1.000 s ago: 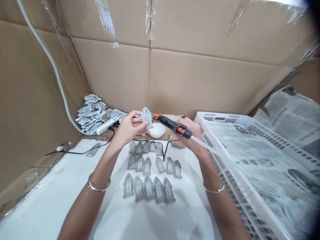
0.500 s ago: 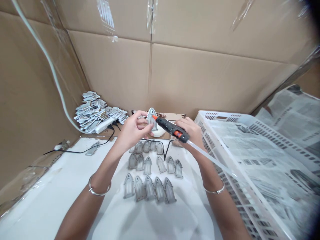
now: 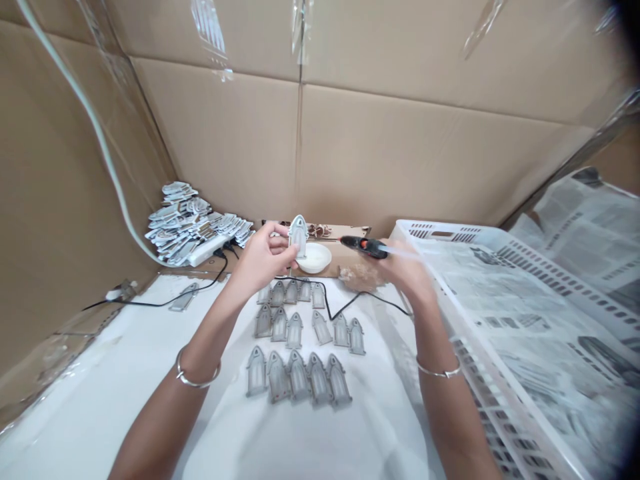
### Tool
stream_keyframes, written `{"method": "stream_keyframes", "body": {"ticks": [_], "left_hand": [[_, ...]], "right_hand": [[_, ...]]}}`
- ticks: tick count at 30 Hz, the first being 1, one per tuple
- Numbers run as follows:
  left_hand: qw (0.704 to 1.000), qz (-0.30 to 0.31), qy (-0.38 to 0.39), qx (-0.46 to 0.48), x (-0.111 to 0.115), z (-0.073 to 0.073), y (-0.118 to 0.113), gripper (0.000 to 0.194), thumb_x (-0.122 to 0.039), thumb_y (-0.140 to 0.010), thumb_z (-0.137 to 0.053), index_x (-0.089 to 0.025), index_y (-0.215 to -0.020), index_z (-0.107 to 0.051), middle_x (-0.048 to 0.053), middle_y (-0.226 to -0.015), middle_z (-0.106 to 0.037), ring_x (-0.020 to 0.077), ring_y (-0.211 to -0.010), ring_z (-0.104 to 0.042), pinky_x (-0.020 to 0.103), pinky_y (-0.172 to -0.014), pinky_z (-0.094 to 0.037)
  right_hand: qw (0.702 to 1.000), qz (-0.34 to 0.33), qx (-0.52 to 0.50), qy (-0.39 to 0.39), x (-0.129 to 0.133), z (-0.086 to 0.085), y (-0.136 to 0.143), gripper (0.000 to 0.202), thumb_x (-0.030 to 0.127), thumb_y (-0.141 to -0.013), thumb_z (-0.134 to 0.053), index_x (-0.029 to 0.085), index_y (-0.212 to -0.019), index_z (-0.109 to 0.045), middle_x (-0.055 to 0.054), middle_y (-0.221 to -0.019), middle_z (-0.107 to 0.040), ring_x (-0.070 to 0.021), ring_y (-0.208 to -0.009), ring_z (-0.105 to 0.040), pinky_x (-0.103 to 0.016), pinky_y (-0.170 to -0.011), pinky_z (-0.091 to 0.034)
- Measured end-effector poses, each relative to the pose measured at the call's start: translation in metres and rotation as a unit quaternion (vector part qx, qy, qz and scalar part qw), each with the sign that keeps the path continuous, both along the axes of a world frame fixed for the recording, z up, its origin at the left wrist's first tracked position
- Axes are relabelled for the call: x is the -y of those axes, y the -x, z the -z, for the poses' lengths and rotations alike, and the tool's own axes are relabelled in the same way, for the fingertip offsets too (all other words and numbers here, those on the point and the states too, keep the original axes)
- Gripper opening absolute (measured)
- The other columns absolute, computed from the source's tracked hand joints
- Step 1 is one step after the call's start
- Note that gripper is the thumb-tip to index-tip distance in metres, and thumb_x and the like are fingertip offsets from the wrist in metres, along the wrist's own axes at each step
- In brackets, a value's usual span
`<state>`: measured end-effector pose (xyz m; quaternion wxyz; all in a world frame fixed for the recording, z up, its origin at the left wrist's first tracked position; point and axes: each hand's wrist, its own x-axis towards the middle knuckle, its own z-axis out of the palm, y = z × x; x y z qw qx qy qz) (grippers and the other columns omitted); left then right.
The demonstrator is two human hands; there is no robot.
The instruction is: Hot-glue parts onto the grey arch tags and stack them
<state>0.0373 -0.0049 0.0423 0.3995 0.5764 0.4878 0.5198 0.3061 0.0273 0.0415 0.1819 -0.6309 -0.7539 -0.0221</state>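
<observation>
Upright between the thumb and fingers of my left hand (image 3: 270, 257) is a small grey arch-shaped piece (image 3: 299, 237) with a pointed top. My right hand (image 3: 403, 267) grips a black glue gun (image 3: 363, 246), its nozzle pointing left, apart from the piece. A clear glue stick (image 3: 397, 251) trails from its back end. Below my hands, similar grey arch-shaped pieces (image 3: 297, 375) lie in rows on the white table (image 3: 360, 433). Just behind the held piece stands a white bowl (image 3: 316, 258).
A white plastic crate (image 3: 450, 233) lined with newspaper (image 3: 520, 320) stands on the right. At the back left are a heap of similar pieces (image 3: 180, 223) and a white power strip (image 3: 207, 250). A black cord (image 3: 367, 293) crosses the table. Cardboard walls (image 3: 425, 147) rise behind.
The glue gun in my right hand has moved right, away from the held piece, and its nozzle no longer touches it. My left hand has shifted slightly left with the piece.
</observation>
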Motion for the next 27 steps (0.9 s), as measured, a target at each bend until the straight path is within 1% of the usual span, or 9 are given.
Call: {"method": "stream_keyframes", "body": {"ticks": [2, 4, 6, 8, 10, 13, 17, 21, 27], "left_hand": [[1.000, -0.003, 0.004, -0.017, -0.004, 0.004, 0.002, 0.033, -0.033, -0.071, -0.072, -0.022, -0.086, -0.044, -0.003, -0.063, -0.065, 0.0148, -0.052, -0.065, 0.019, -0.046, -0.041], [0.999, -0.004, 0.004, -0.032, -0.008, 0.009, 0.004, 0.031, -0.033, -0.071, -0.070, -0.022, -0.083, -0.044, -0.004, -0.058, -0.064, 0.0141, -0.049, -0.062, 0.020, -0.048, -0.040], [0.999, -0.006, 0.007, -0.046, -0.011, 0.012, 0.006, 0.030, -0.035, -0.071, -0.070, -0.022, -0.082, -0.045, -0.003, -0.057, -0.064, 0.0138, -0.049, -0.059, 0.022, -0.050, -0.040], [0.998, -0.001, 0.005, -0.059, -0.013, 0.013, 0.007, 0.029, -0.037, -0.071, -0.071, -0.020, -0.081, -0.049, 0.000, -0.063, -0.068, 0.0148, -0.054, -0.061, 0.023, -0.053, -0.041], [0.997, 0.006, -0.014, -0.070, -0.014, 0.012, 0.008, 0.029, -0.041, -0.072, -0.072, -0.018, -0.079, -0.055, 0.003, -0.072, -0.071, 0.0164, -0.063, -0.064, 0.024, -0.058, -0.043], [0.995, 0.004, -0.041, -0.091, -0.014, 0.011, 0.010, 0.031, -0.046, -0.074, -0.071, -0.016, -0.074, -0.061, 0.004, -0.075, -0.069, 0.0169, -0.069, -0.063, 0.026, -0.063, -0.044], [0.997, 0.006, -0.030, -0.067, -0.016, 0.011, 0.010, 0.032, -0.046, -0.074, -0.073, -0.015, -0.078, -0.064, 0.004, -0.078, -0.070, 0.0166, -0.070, -0.063, 0.026, -0.065, -0.047], [1.000, 0.008, -0.026, -0.011, -0.018, 0.011, 0.009, 0.034, -0.041, -0.068, -0.078, -0.014, -0.086, -0.067, 0.007, -0.089, -0.075, 0.0190, -0.079, -0.068, 0.029, -0.074, -0.052], [0.999, 0.039, -0.018, 0.019, -0.017, 0.012, 0.007, 0.036, -0.036, -0.067, -0.079, -0.012, -0.093, -0.071, 0.009, -0.095, -0.076, 0.0208, -0.085, -0.070, 0.033, -0.084, -0.053]], "right_hand": [[0.993, 0.051, 0.059, 0.089, -0.015, 0.010, -0.012, 0.028, 0.042, -0.085, -0.059, 0.021, -0.097, -0.074, -0.011, -0.099, -0.075, -0.0250, -0.087, -0.066, -0.028, -0.065, -0.039], [0.972, 0.084, 0.103, 0.195, -0.029, 0.021, -0.021, 0.036, 0.044, -0.080, -0.066, 0.019, -0.104, -0.073, -0.013, -0.106, -0.074, -0.0267, -0.092, -0.068, -0.029, -0.067, -0.042], [0.949, 0.104, 0.121, 0.270, -0.040, 0.029, -0.025, 0.034, 0.039, -0.074, -0.071, 0.017, -0.099, -0.075, -0.013, -0.098, -0.075, -0.0258, -0.085, -0.069, -0.029, -0.066, -0.045], [0.938, 0.120, 0.127, 0.299, -0.044, 0.031, -0.026, 0.028, 0.030, -0.068, -0.073, 0.015, -0.091, -0.076, -0.012, -0.088, -0.075, -0.0249, -0.079, -0.070, -0.029, -0.064, -0.045], [0.941, 0.138, 0.135, 0.280, -0.041, 0.029, -0.026, 0.029, 0.026, -0.068, -0.071, 0.014, -0.094, -0.076, -0.014, -0.090, -0.075, -0.0266, -0.082, -0.071, -0.029, -0.064, -0.046], [0.967, 0.135, 0.116, 0.184, -0.029, 0.018, -0.023, 0.031, 0.031, -0.078, -0.064, 0.016, -0.102, -0.075, -0.017, -0.104, -0.075, -0.0291, -0.093, -0.070, -0.029, -0.066, -0.044], [0.997, 0.031, -0.018, 0.061, -0.010, 0.002, -0.011, 0.031, 0.044, -0.087, -0.056, 0.019, -0.087, -0.074, -0.010, -0.088, -0.076, -0.0252, -0.081, -0.068, -0.027, -0.061, -0.039], [0.988, -0.077, -0.128, -0.027, 0.006, -0.005, 0.010, 0.035, 0.051, -0.088, -0.056, 0.019, -0.077, -0.068, -0.006, -0.075, -0.071, -0.0210, -0.070, -0.061, -0.026, -0.058, -0.036], [0.964, -0.215, -0.115, -0.103, 0.018, -0.001, 0.033, 0.020, 0.032, -0.086, -0.055, 0.020, -0.072, -0.063, -0.003, -0.071, -0.063, -0.0160, -0.069, -0.053, -0.026, -0.062, -0.032]]}}
